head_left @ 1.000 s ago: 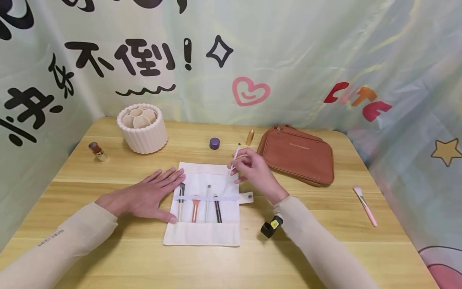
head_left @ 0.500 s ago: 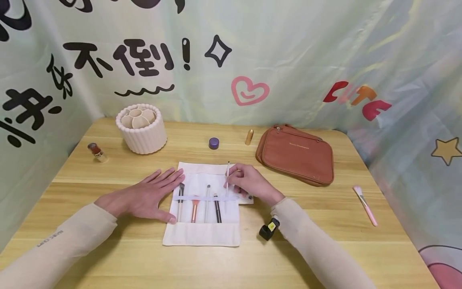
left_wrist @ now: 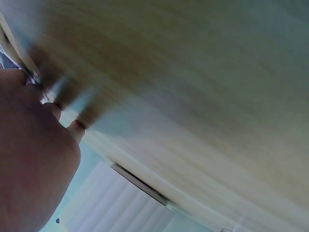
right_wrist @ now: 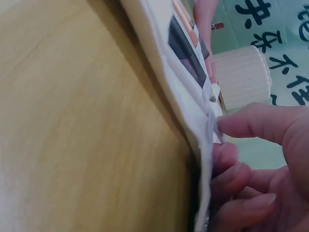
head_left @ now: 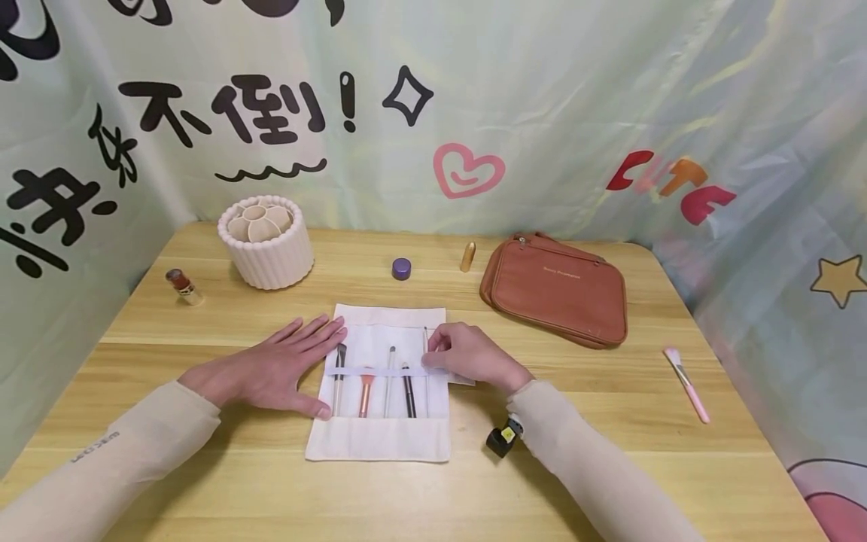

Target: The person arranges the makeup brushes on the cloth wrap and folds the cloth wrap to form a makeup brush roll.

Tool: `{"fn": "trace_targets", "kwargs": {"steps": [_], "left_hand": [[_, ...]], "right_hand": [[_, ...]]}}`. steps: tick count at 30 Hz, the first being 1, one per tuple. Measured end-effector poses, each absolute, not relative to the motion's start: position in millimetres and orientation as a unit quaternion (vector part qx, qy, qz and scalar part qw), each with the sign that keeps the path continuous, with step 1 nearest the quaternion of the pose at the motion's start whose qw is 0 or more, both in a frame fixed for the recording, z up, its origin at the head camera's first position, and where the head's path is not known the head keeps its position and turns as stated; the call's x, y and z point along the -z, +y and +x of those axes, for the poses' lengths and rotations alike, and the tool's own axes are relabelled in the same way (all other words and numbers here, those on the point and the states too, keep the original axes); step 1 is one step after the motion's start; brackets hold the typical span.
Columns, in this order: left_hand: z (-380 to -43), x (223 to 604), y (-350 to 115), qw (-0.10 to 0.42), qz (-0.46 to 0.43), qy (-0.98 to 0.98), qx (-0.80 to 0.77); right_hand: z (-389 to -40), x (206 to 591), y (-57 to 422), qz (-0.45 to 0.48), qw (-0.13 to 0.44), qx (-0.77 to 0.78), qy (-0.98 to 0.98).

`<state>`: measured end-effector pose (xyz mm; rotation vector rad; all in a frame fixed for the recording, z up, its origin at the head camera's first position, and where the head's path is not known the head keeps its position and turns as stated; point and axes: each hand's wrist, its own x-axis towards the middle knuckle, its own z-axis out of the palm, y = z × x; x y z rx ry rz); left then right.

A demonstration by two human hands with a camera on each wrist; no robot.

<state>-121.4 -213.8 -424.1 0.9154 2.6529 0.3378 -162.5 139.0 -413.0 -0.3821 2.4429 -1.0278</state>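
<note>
A white brush roll (head_left: 379,440) lies unfolded on the table, crossed by a pale elastic band (head_left: 375,372). Under the band stand a dark angled brush (head_left: 340,380), a rose-orange brush (head_left: 366,395), a thin silvery brush (head_left: 389,388) and a black-handled brush (head_left: 409,395). My left hand (head_left: 281,373) rests flat, fingers spread, on the roll's left edge. With my right hand (head_left: 474,354) I pinch a thin white makeup brush (head_left: 427,399) at the right end; its lower shaft runs below the band. In the right wrist view, a fingertip (right_wrist: 227,125) touches the band.
A brown zip bag (head_left: 558,290) lies at the back right. A gold tube (head_left: 468,257), purple lid (head_left: 401,269), ribbed white holder (head_left: 266,245) and lip-gloss tube (head_left: 184,287) stand or lie behind. A pink brush (head_left: 687,385) lies far right.
My right hand has moved down and slightly left, bringing the thin white brush from above the roll to under the band. My left hand has stayed in place.
</note>
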Motion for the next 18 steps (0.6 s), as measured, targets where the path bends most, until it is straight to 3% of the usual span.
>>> {"fn": "trace_targets", "kwargs": {"steps": [10,18], "left_hand": [[-121,424,-213,0.155,0.322,0.926,-0.121],[-122,426,-213,0.155,0.319,0.927,-0.117]], "right_hand": [[-167,416,128,-0.182,0.161,0.322,0.915],[-168,417,125,-0.213,0.145,0.311,0.915]]}}
